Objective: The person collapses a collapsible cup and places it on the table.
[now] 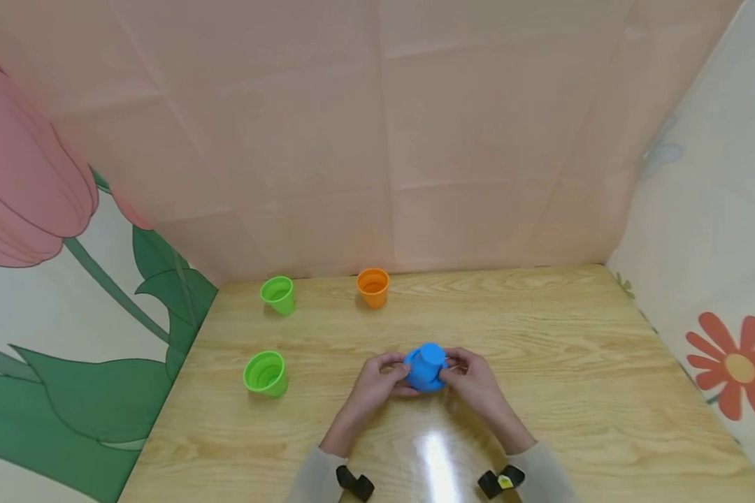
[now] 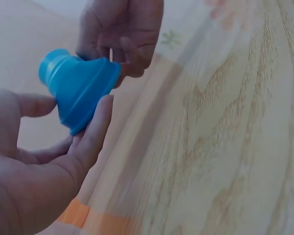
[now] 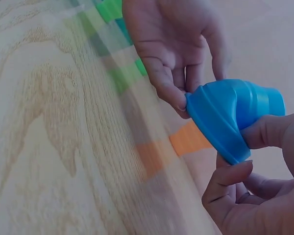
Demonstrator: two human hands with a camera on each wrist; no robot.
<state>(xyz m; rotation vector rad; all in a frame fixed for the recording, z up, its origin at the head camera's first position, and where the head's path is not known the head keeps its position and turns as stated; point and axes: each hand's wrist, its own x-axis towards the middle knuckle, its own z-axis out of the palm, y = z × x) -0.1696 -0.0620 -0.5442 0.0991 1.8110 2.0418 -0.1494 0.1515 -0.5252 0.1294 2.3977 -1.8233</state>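
Both hands hold a blue collapsible cup [image 1: 427, 366] above the table, its narrow end up and its wide rim down. The left hand [image 1: 379, 381] pinches it from the left, thumb on the outer wall and fingers at the rim. From the other side the right hand [image 1: 475, 381] pinches it between thumb and fingers. In the right wrist view the blue cup [image 3: 223, 117] is dented inward beside the right thumb, its wall partly folded. The left wrist view shows the cup [image 2: 81, 88] tilted, with the left fingertips along its rim.
An orange cup [image 1: 373, 288] stands upright at the back of the wooden table [image 1: 572, 391]. Two green cups stand on the left, one green cup [image 1: 278, 295] at the back and another green cup [image 1: 265, 374] nearer. A pink cloth [image 1: 377, 140] hangs behind the table.
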